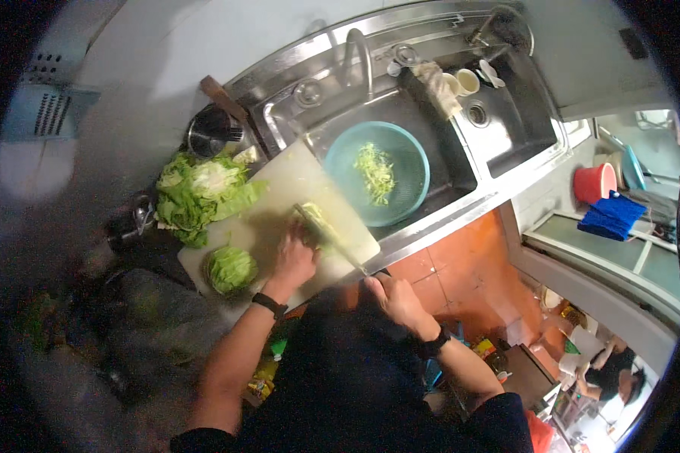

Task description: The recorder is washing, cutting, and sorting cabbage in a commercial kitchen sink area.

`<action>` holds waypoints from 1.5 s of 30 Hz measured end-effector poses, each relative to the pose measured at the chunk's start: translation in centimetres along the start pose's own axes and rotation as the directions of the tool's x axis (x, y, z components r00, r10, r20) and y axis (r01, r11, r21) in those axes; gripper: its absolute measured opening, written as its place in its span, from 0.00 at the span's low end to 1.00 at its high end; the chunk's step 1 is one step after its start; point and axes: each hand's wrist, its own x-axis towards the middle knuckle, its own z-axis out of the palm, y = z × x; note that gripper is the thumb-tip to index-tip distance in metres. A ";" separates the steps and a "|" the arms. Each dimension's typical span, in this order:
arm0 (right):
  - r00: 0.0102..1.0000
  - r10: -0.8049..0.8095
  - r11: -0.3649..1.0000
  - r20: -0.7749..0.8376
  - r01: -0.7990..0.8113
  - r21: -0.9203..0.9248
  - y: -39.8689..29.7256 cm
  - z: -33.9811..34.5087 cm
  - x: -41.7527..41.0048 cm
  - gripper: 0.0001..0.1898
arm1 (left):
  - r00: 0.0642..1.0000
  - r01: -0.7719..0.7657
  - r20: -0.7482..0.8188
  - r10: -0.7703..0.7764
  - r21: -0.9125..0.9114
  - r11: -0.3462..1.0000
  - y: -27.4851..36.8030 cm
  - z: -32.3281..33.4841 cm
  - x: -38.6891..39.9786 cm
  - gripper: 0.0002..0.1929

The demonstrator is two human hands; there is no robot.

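My right hand (399,300) grips the dark handle of a kitchen knife (340,246). Its blade lies slantwise over a pale cutting board (283,175), with cut light-green cabbage (316,214) along its far side. Close to the blade, my left hand (296,257) has its fingers curled down on a piece of cabbage, mostly hidden beneath them. A rounded cabbage chunk (232,269) sits at the board's left end. Behind it is a heap of loose cabbage leaves (204,192). Shredded cabbage (375,175) lies in a turquoise colander (422,150) right of the board.
The colander stands in a steel double sink (447,147) below a curved faucet (362,54). A cloth (433,85) hangs over the divider, beside cups (467,82). A dark pot (209,133) stands behind the leaves. Another person (609,374) is at the far lower right.
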 end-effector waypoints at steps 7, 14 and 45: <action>0.999 0.016 1.000 0.050 -0.016 -0.012 -0.5 0.2 0.9 0.27 | 0.934 -0.149 -0.324 0.148 0.020 0.989 -0.7 1.1 -0.2 0.11; 0.997 0.082 0.997 0.000 -0.082 0.000 3.3 3.4 5.8 0.26 | 0.922 -0.182 -0.347 0.171 0.002 0.983 0.6 -0.6 0.1 0.19; 0.999 0.031 0.999 0.018 -0.032 0.044 0.0 0.2 0.3 0.24 | 0.926 -0.206 -0.324 0.195 0.000 0.979 -2.0 3.2 0.2 0.23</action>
